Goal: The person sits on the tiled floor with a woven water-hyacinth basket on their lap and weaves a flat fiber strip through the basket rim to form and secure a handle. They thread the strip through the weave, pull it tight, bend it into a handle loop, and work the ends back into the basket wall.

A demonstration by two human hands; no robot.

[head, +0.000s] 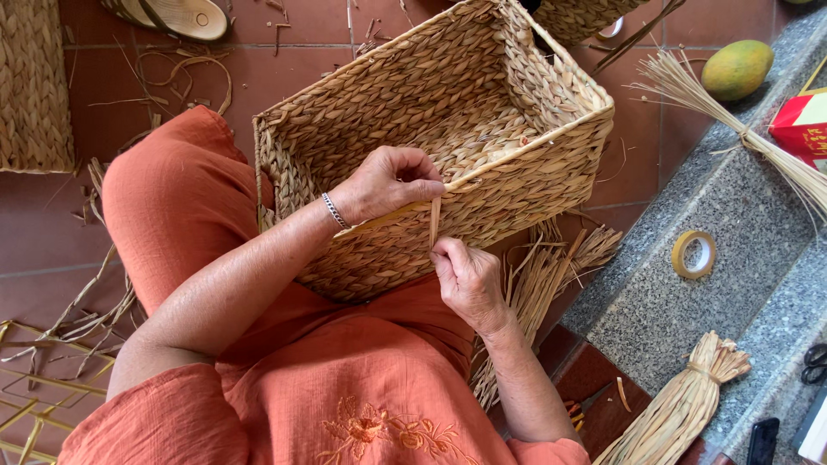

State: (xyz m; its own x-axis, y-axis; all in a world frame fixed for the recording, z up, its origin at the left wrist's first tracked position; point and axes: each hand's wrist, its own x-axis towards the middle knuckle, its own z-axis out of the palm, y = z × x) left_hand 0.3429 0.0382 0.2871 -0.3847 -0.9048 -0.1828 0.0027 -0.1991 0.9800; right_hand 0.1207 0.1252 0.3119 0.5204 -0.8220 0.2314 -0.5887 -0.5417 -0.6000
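A: Head view. Basket (448,146) tipped on lap, rim toward body. Left hand (383,182) curled over rim, pressing a flat strand (405,215) along it. Right hand (465,280) pinched shut on loose strip (434,222) just below.

B: Noted. Risks?

A: Dry strip likely to split or snap if pulled hard or bent sharply. Slack left grip: strand lifting off rim, weave loosening. Basket sliding off knee also possible. Tape roll (693,254) well apart on stone step (732,215).

Red tiled floor (52,250), grey granite step (741,250), daylight
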